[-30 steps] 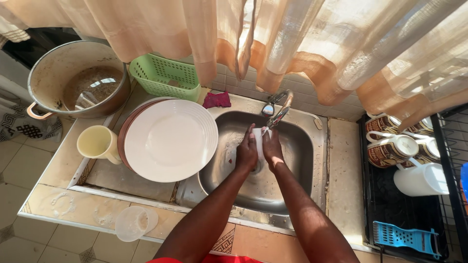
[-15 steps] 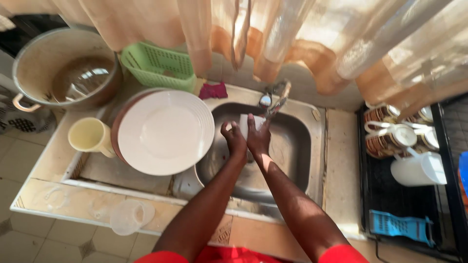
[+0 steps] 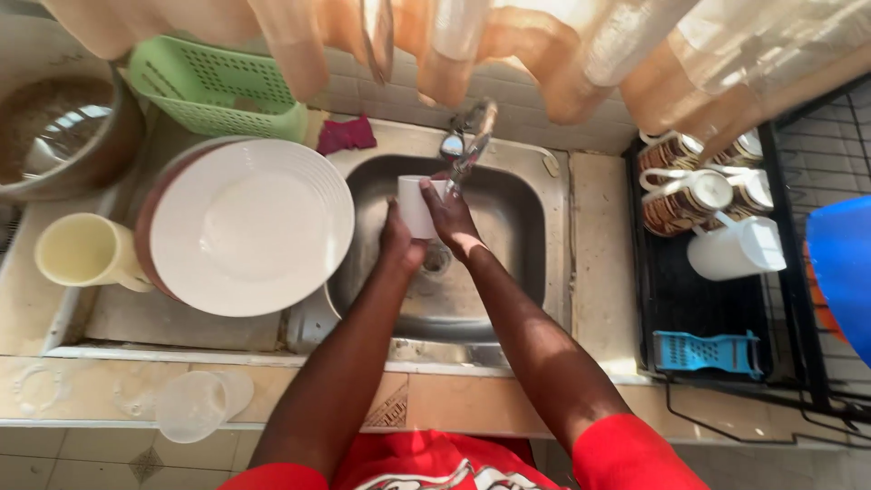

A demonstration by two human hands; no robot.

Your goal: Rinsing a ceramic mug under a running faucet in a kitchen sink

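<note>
both hands, left hand (image 3: 396,243) and right hand (image 3: 451,216), now clasp a white cup (image 3: 417,205) under the tap (image 3: 467,145) (a second ago hidden between them), over the sink (image 3: 517,272).

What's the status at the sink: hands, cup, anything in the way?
Left hand and right hand both grip the white cup. Cup held over the sink, just under the tap. Plates sit left of the basin, apart from the hands.

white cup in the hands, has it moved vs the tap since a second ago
Yes. The white cup, held by the left hand and right hand, has come up closer to the tap.
</note>
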